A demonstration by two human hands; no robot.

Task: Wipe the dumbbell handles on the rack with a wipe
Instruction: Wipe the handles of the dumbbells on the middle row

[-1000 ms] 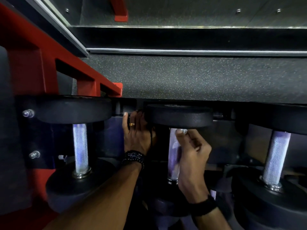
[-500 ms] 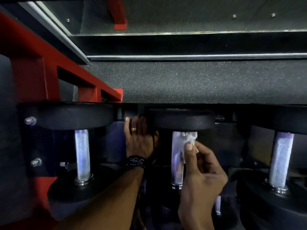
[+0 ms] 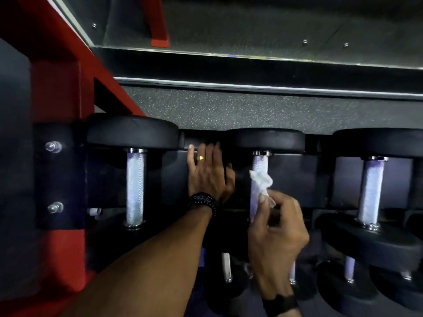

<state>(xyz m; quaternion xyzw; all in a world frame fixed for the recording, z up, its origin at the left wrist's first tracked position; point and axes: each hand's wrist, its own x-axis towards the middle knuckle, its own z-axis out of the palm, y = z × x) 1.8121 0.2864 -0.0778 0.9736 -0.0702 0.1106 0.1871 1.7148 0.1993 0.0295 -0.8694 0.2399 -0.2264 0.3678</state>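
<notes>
dumbbells: 3 on top rack [image 3: 297, 179], 1 wipe [image 3: 261, 183] in r hand [image 3: 275, 234].

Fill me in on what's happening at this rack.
A person is cleaning dumbbells on a rack. Their right hand pinches a crumpled white wipe against the middle dumbbell's handle. Their left hand rests flat, fingers straight, on the black rack rail between the left and middle dumbbells. The left handle and right handle are untouched at this moment.

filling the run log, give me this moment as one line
step: wiping middle dumbbell handle | right hand: pinches wipe at handle | left hand: flat on rack
</notes>
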